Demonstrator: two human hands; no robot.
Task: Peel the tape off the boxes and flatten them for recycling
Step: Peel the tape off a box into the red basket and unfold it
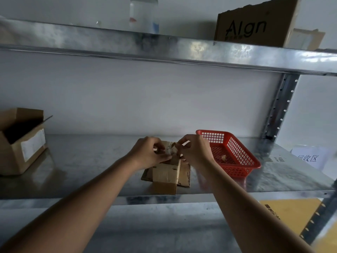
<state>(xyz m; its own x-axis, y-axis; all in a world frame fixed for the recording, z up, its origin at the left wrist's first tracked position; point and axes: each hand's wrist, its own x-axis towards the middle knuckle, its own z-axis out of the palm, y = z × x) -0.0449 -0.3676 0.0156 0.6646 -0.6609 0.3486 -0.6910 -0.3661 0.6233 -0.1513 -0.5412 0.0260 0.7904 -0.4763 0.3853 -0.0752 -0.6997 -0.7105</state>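
A small brown cardboard box [166, 175] stands on the metal shelf [82, 161] near its front edge, with flaps spread flat beside it. My left hand [149, 152] holds the box's top from the left, fingers curled on it. My right hand [194, 151] pinches a strip of clear tape [168, 149] at the box's top. A larger open cardboard box [20, 143] with a white label sits at the shelf's far left.
A red plastic basket [235, 157] with a small crumpled scrap inside stands just right of my hands. A white paper sign [308, 157] lies at the right end. The upper shelf [164, 46] carries a printed cardboard box [255, 24] and a clear bottle [144, 15].
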